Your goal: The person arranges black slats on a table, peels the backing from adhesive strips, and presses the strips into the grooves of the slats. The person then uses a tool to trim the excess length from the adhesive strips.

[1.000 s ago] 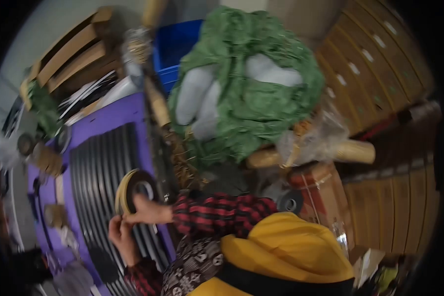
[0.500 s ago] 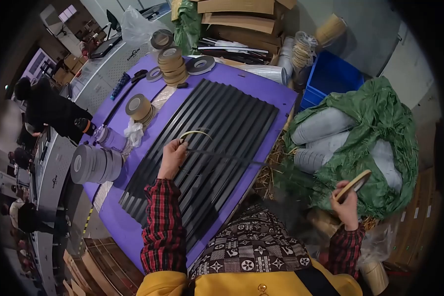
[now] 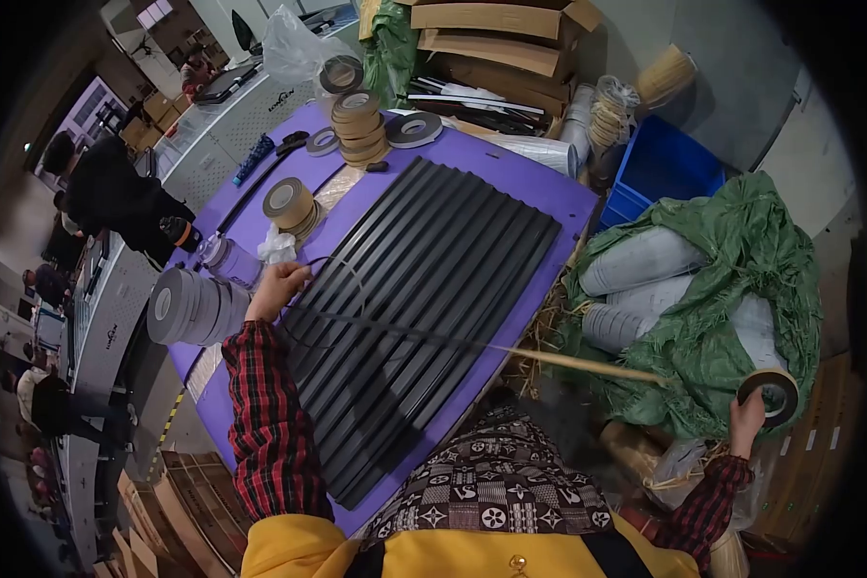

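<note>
On a purple table (image 3: 559, 193) lies a row of black ribbed strips (image 3: 433, 260), side by side like a corrugated sheet. My left hand (image 3: 277, 291), closed in a pinch over their left side, grips the loose end of a narrow tape strip (image 3: 568, 360). A thin curl of it loops beyond my fingers. From there the strip runs across the black pieces, dark at first and beige further right. Out past the table's right edge, my right hand (image 3: 745, 424) is closed on a tape roll (image 3: 788, 395), black-faced with a tan rim.
Stacked tape rolls (image 3: 361, 120) stand at the table's back, grey rolls (image 3: 178, 303) at its left edge. A green sack (image 3: 742, 250) of wrapped bundles and a blue bin (image 3: 665, 173) are on the right. Cardboard boxes (image 3: 491, 48) rise behind. People work at the left.
My hands have drawn apart: the left moved left with the tape end, the right moved outward with the roll. A longer length of tape now stretches between them.
</note>
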Demonstrator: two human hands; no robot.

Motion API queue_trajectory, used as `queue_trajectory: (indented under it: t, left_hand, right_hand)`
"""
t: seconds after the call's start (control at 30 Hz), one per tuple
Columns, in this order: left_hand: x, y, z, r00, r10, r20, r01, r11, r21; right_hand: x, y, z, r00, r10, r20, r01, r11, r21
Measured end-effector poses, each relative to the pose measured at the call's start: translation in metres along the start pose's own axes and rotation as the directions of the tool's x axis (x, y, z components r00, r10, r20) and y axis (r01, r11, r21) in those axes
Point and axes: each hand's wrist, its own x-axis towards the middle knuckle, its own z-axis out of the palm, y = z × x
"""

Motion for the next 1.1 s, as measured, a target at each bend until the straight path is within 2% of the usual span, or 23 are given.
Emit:
queue_trajectory:
  t: [0.03, 0.07, 0.1, 0.17, 0.2, 0.23, 0.3, 0.33, 0.4, 0.5, 0.57, 0.63, 0.73, 0.8, 0.83, 0.9, 0.93, 0.97, 1.0, 1.03, 1.07, 1.1]
  left_hand:
    - [-0.001, -0.003, -0.007, 0.995, -0.042, -0.096, 0.033, 0.994, -0.1]
    - [0.002, -0.014, -0.011, 0.989, 0.03, -0.145, -0.059, 0.977, -0.203]
    - [-0.002, -0.01, -0.009, 0.987, 0.029, -0.155, -0.06, 0.978, -0.199]
    - [-0.006, -0.004, 0.0, 0.906, -0.197, -0.376, -0.082, 0.788, -0.611]
    - [-0.008, -0.006, 0.0, 0.94, -0.152, -0.304, -0.08, 0.769, -0.634]
    - [-0.011, -0.009, -0.001, 0.969, -0.083, -0.231, -0.083, 0.772, -0.63]
    - [-0.022, 0.003, 0.005, 0.993, 0.079, -0.092, -0.119, 0.768, -0.629]
    - [-0.027, 0.006, 0.002, 0.992, 0.08, -0.098, -0.124, 0.767, -0.63]
    - [-0.036, 0.01, -0.004, 0.971, 0.157, 0.179, -0.071, 0.909, -0.41]
    - [-0.037, 0.01, -0.008, 0.958, 0.13, 0.254, -0.032, 0.934, -0.356]
    - [-0.036, 0.013, -0.011, 0.965, 0.121, 0.231, -0.042, 0.947, -0.319]
    - [-0.033, 0.016, -0.014, 0.972, 0.116, 0.204, -0.055, 0.957, -0.285]
    - [-0.026, 0.014, -0.028, 0.951, 0.109, 0.288, -0.031, 0.964, -0.265]
    - [-0.019, 0.005, -0.038, 0.957, 0.046, 0.286, -0.044, 0.999, -0.015]
    - [-0.018, 0.0, -0.045, 0.956, 0.045, 0.291, -0.042, 0.999, -0.014]
    - [-0.016, -0.008, -0.055, 0.997, 0.02, 0.071, -0.028, 0.993, 0.112]
    - [-0.025, 0.007, -0.054, 0.992, -0.027, -0.127, 0.039, 0.995, 0.096]
    - [-0.02, 0.003, -0.059, 0.949, 0.012, -0.316, -0.006, 1.0, 0.022]
    - [-0.014, -0.007, -0.07, 0.87, 0.033, -0.491, -0.063, 0.997, -0.045]
    - [-0.006, -0.024, -0.089, 0.781, 0.02, -0.625, -0.2, 0.955, -0.219]
    - [0.001, -0.02, -0.087, 0.694, -0.035, -0.719, -0.342, 0.863, -0.372]
    - [0.0, -0.016, -0.087, 0.598, 0.027, -0.801, -0.436, 0.849, -0.297]
  right_hand:
    - [-0.002, 0.006, 0.002, 1.0, -0.004, -0.003, 0.004, 1.0, 0.006]
    - [-0.002, 0.011, 0.002, 0.998, 0.049, 0.035, -0.048, 0.999, -0.016]
    - [-0.004, 0.015, 0.003, 0.992, 0.103, 0.073, -0.1, 0.994, -0.039]
    - [-0.006, 0.037, 0.017, 0.993, 0.089, 0.084, -0.085, 0.996, -0.041]
    - [-0.007, 0.047, 0.025, 0.994, 0.104, 0.044, -0.102, 0.993, -0.056]
    - [-0.009, 0.056, 0.033, 0.992, 0.122, 0.004, -0.122, 0.99, -0.071]
    - [-0.011, 0.08, 0.043, 0.99, 0.141, 0.024, -0.139, 0.987, -0.077]
    - [-0.014, 0.096, 0.049, 0.99, 0.14, 0.022, -0.138, 0.986, -0.092]
    - [-0.019, 0.111, 0.048, 0.991, 0.134, 0.014, -0.131, 0.986, -0.107]
    - [-0.026, 0.11, 0.038, 0.977, 0.213, 0.02, -0.211, 0.976, -0.054]
    - [-0.029, 0.109, 0.033, 0.946, 0.282, 0.162, -0.267, 0.957, -0.112]
    - [-0.036, 0.114, 0.042, 0.944, 0.286, 0.167, -0.275, 0.958, -0.085]
    - [-0.047, 0.114, 0.049, 0.925, 0.313, 0.217, -0.31, 0.949, -0.048]
    - [-0.059, 0.119, 0.049, 0.903, 0.341, 0.261, -0.341, 0.939, -0.046]
    - [-0.068, 0.125, 0.049, 0.912, 0.344, 0.222, -0.326, 0.938, -0.117]
    - [-0.086, 0.145, 0.056, 0.919, 0.348, 0.182, -0.315, 0.93, -0.191]
    - [-0.096, 0.161, 0.072, 0.923, 0.354, 0.151, -0.339, 0.933, -0.121]
    - [-0.105, 0.166, 0.083, 0.923, 0.364, 0.12, -0.361, 0.931, -0.052]
    - [-0.112, 0.168, 0.1, 0.911, 0.259, 0.32, -0.334, 0.92, 0.204]
    - [-0.119, 0.168, 0.114, 0.875, 0.112, 0.472, -0.344, 0.829, 0.44]
    - [-0.133, 0.125, 0.109, 0.881, 0.079, 0.467, -0.186, 0.964, 0.189]
    - [-0.143, 0.079, 0.109, 0.743, 0.228, 0.63, -0.37, 0.924, 0.101]
